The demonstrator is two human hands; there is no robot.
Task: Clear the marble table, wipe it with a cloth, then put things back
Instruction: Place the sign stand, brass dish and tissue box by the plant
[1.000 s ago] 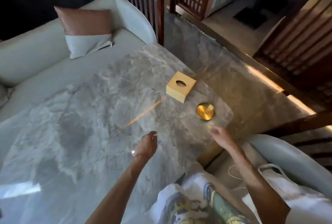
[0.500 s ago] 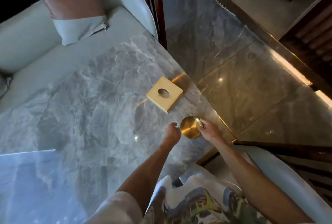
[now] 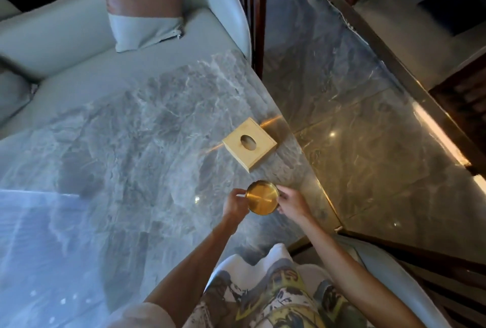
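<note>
Holding a round brushed-brass dish (image 3: 261,199)
Left hand (image 3: 234,205) and right hand (image 3: 292,203) pinch its rim; veined grey marble surface (image 3: 136,138) beneath.

the table (image 3: 136,143) is grey veined marble with a glossy shine, the round dish (image 3: 262,197) is brushed gold metal, the square box (image 3: 249,145) looks like pale matt wood, and the cushion (image 3: 142,7) is smooth cloth.

You get one wide view, worn on your head; it looks steeply down and forward, close above the marble table (image 3: 126,143) near its right edge; the sofa (image 3: 65,38) lies beyond the far edge.
</note>
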